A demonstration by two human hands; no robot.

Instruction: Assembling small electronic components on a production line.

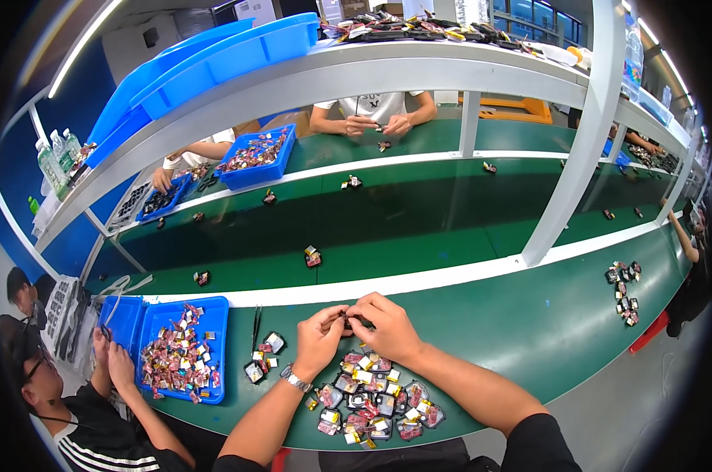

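My left hand, with a metal watch on its wrist, and my right hand meet over the green bench, fingertips pinched together. Between them they hold a small dark electronic part, mostly hidden by the fingers. Just below lies a pile of small black-framed electronic assemblies with silver-and-yellow battery cells and reddish pieces. Left of my left hand, black tweezers lie near a few more such assemblies.
A blue tray of loose cells stands at left beside a seated co-worker. Beyond a white rail, scattered assemblies lie on a green belt. A grey shelf post rises at right. Opposite, another person's hands work.
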